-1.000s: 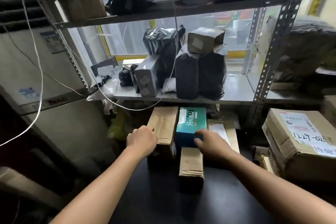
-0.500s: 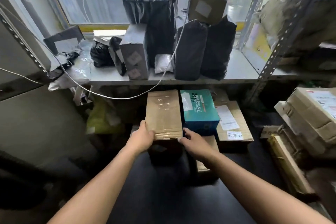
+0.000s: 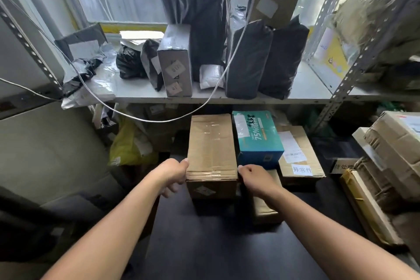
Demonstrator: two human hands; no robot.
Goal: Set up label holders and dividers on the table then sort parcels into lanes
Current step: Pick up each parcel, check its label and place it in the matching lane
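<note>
Head view. A long brown cardboard parcel [image 3: 211,150] is seen at the frame's centre, at the far end of a black table [image 3: 216,245]. It is sealed lengthwise with clear tape, and a dark diamond mark is carried on its near end face; the mark cannot be read.

The parcel's near left corner is gripped by the left hand [image 3: 172,174], with the thumb laid on the top edge. The near right corner is gripped by the right hand [image 3: 256,177], its fingers curled against the side.

Just beside the parcel at 3 o'clock, a teal box [image 3: 259,138] is noted, printed "75%" with smaller characters too blurred to read. Further toward 3 o'clock a flat carton [image 3: 300,154] is found, bearing a white slip [image 3: 302,169] marked "异常件".

At 12 o'clock a metal shelf [image 3: 141,92] is loaded with black bags [image 3: 247,59] and a grey box [image 3: 177,66]; its stickers are illegible. A white cable [image 3: 159,120] is slung below the shelf edge.
</note>
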